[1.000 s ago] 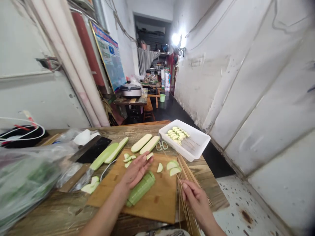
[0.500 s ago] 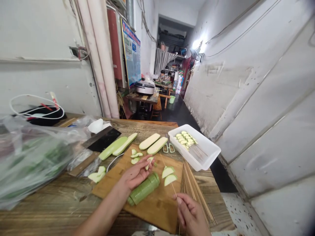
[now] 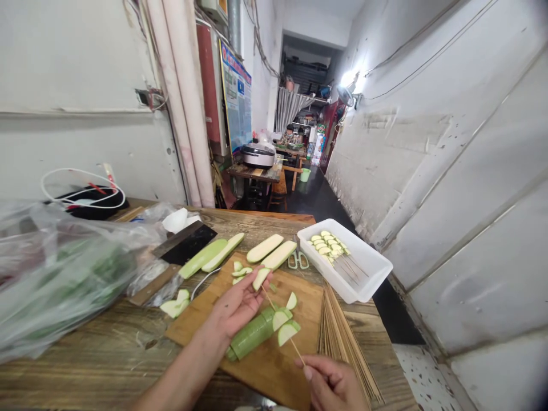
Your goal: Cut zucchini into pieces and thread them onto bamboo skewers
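My left hand (image 3: pixel 240 302) pinches a pale half-round zucchini slice (image 3: pixel 261 278) above the cutting board (image 3: pixel 274 377). In my right hand (image 3: pixel 331 381) is a thin bamboo skewer (image 3: pixel 298 352) that carries two zucchini slices (image 3: pixel 287 332). The skewer's far end meets the slice in my left fingers; whether it has pierced it I cannot tell. Below my left hand lies a green zucchini half (image 3: pixel 252 337), cut side down and sliced across. One loose slice (image 3: pixel 291 301) rests on the board, and more loose slices (image 3: pixel 240 269) lie behind my left fingers.
Right of the board lies a bundle of skewers (image 3: pixel 342 337). Behind it stands a white bin (image 3: pixel 374 268) with filled skewers. Zucchini halves (image 3: pixel 265 248), scissors (image 3: pixel 298 260) and a cleaver (image 3: pixel 188 242) lie at the back. A plastic bag of greens (image 3: pixel 72 279) covers the table's left.
My right hand has swung the loaded skewer leftward, so its far end now reaches the slice in my left hand. That slice has turned to show its flat face. The view has shifted slightly.
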Action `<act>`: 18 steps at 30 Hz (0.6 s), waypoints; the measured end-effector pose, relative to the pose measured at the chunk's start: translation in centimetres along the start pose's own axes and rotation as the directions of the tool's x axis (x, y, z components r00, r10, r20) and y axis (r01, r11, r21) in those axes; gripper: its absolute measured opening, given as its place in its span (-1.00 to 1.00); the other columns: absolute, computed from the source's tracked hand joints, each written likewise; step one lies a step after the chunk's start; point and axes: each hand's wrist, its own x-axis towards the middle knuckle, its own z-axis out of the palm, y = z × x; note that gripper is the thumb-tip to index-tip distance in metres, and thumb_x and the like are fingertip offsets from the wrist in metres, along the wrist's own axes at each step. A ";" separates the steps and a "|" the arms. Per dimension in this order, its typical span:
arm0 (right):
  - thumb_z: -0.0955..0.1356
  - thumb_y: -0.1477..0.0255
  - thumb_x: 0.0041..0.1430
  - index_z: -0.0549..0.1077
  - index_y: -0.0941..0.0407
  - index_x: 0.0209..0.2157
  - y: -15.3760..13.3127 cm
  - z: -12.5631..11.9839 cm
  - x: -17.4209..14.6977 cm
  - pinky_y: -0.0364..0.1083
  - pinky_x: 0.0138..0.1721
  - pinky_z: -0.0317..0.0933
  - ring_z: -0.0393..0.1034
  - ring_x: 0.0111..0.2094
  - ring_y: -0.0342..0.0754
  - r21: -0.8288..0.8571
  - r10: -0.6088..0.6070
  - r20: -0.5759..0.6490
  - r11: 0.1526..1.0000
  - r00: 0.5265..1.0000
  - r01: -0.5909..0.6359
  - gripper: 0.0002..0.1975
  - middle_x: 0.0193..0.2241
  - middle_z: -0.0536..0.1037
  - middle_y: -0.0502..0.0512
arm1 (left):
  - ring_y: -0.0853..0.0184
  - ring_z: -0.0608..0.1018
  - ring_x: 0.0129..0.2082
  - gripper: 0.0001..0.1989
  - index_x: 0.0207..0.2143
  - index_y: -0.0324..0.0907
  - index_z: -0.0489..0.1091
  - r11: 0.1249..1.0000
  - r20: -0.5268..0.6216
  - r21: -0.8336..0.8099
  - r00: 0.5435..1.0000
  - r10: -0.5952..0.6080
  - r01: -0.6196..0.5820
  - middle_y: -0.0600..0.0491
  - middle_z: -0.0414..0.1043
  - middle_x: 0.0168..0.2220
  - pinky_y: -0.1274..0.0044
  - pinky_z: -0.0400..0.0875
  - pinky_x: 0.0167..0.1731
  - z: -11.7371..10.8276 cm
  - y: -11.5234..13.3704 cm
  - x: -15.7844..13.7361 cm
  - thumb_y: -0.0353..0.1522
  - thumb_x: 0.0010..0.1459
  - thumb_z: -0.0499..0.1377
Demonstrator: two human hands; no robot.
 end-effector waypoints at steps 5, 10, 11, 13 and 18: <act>0.39 -0.01 -0.08 0.57 0.17 -0.36 -0.5 -0.1 0.0 -0.26 -0.74 -0.28 -0.20 -0.77 -0.31 0.049 0.062 0.042 0.997 0.997 -0.064 -0.49 -0.82 0.01 -0.21 | 0.26 0.58 -0.21 -0.87 -0.23 -0.33 0.35 0.997 -0.023 -0.021 0.997 0.075 -0.075 -0.19 0.51 -0.21 0.48 0.49 -0.17 0.7 0.6 -0.8 -0.53 0.16 0.06; 0.39 0.03 -0.04 0.57 0.18 -0.29 0.3 -0.1 0.3 -0.27 -0.74 -0.35 -0.26 -0.77 -0.33 0.139 0.074 0.081 0.987 0.994 -0.084 -0.51 -0.83 -0.05 -0.25 | 0.21 0.58 -0.21 -0.90 -0.32 -0.35 0.38 0.996 -0.001 0.031 0.997 0.079 -0.079 -0.23 0.52 -0.24 0.44 0.49 -0.16 1.0 1.4 -1.5 -0.52 0.15 0.07; 0.39 0.03 -0.04 0.56 0.18 -0.28 0.6 -0.1 0.4 -0.27 -0.74 -0.36 -0.26 -0.78 -0.33 0.150 0.067 0.086 0.985 0.994 -0.080 -0.51 -0.83 -0.07 -0.25 | 0.20 0.58 -0.22 -0.91 -0.34 -0.33 0.37 0.996 0.001 0.042 0.997 0.076 -0.076 -0.23 0.52 -0.25 0.42 0.49 -0.16 1.1 1.5 -1.7 -0.52 0.16 0.07; 0.40 0.03 -0.05 0.57 0.18 -0.28 1.2 -0.2 0.6 -0.27 -0.74 -0.36 -0.27 -0.78 -0.33 0.161 0.061 0.094 0.984 0.994 -0.075 -0.51 -0.83 -0.08 -0.26 | 0.19 0.58 -0.22 -0.92 -0.37 -0.31 0.36 0.996 -0.013 0.050 0.997 0.073 -0.073 -0.21 0.53 -0.28 0.40 0.49 -0.16 1.1 1.6 -1.8 -0.51 0.15 0.08; 0.41 0.04 -0.05 0.58 0.17 -0.32 1.0 0.0 0.4 -0.26 -0.72 -0.35 -0.26 -0.77 -0.33 0.181 0.060 0.082 0.981 0.995 -0.074 -0.54 -0.82 -0.08 -0.25 | 0.19 0.58 -0.22 -0.94 -0.35 -0.31 0.34 0.998 -0.031 0.039 0.998 0.052 -0.051 -0.19 0.53 -0.28 0.38 0.49 -0.16 1.2 1.4 -1.8 -0.50 0.15 0.08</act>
